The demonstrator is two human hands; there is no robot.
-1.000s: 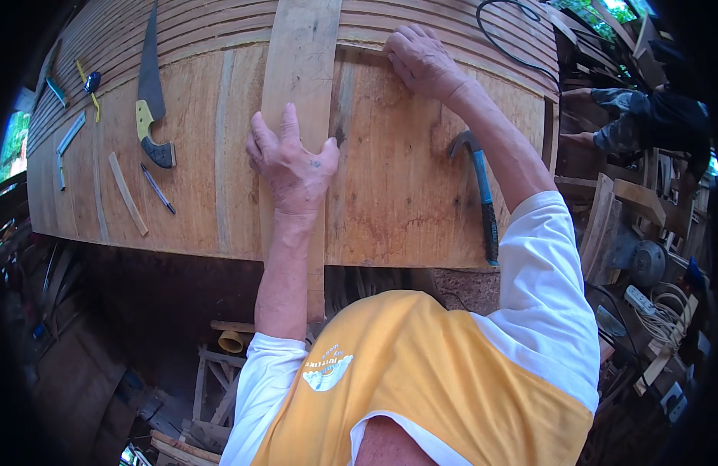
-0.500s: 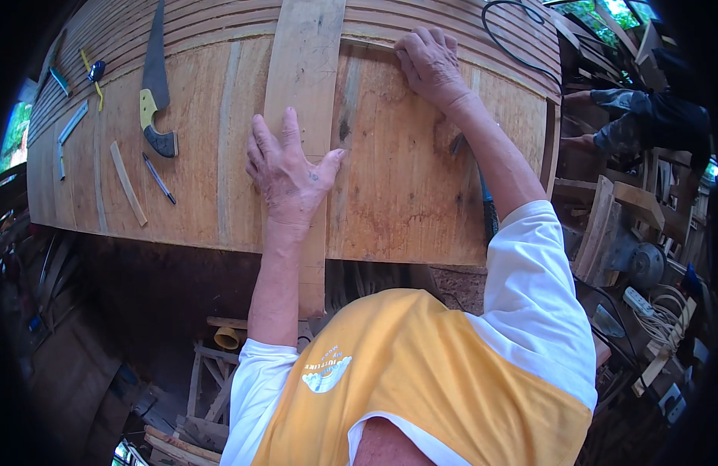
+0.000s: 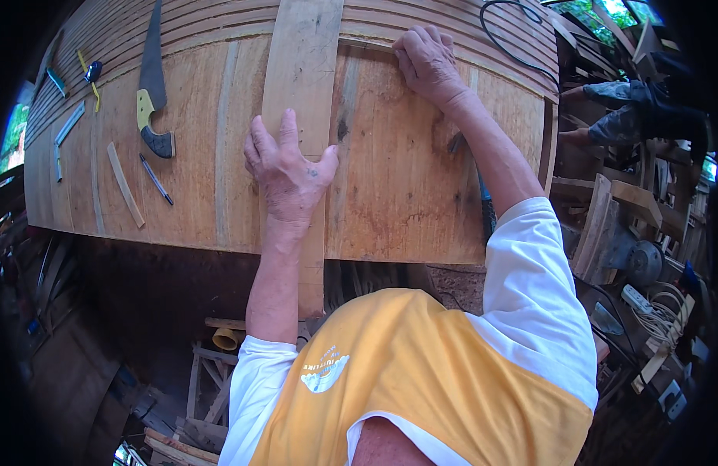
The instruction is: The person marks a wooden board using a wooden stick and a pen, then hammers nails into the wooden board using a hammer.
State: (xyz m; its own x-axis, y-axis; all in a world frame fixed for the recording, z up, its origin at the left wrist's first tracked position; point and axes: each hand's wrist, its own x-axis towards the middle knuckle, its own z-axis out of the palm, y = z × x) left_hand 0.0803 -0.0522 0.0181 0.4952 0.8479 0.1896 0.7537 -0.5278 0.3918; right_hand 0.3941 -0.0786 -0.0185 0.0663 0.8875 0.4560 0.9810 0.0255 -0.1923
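Note:
My left hand [image 3: 289, 167] lies with fingers spread on a long pale plank [image 3: 304, 46] that crosses the wooden panel [image 3: 398, 194]. To its right, my right hand [image 3: 429, 66] has curled fingers gripping a thin wooden strip [image 3: 366, 45] at the edge of the slatted section [image 3: 421, 15]. A blue-handled hammer [image 3: 486, 206] lies mostly hidden under my right forearm. On the left of the panel are a handsaw [image 3: 155, 124], a pen [image 3: 155, 179], a short wood strip [image 3: 124, 182], a folding rule [image 3: 64, 128] and a tape measure [image 3: 93, 71].
A black cable [image 3: 498, 39] loops on the slats. A person in dark clothes [image 3: 646, 116] is at the right, beside stacked boards [image 3: 592, 221], a power strip [image 3: 638, 299] and coiled cord [image 3: 662, 326]. Wooden frames [image 3: 203, 380] and a yellow pipe [image 3: 225, 338] sit below the panel.
My right hand has shifted slightly right along the edge, its forearm now covering most of the hammer. My left hand stays on the plank, nearly still.

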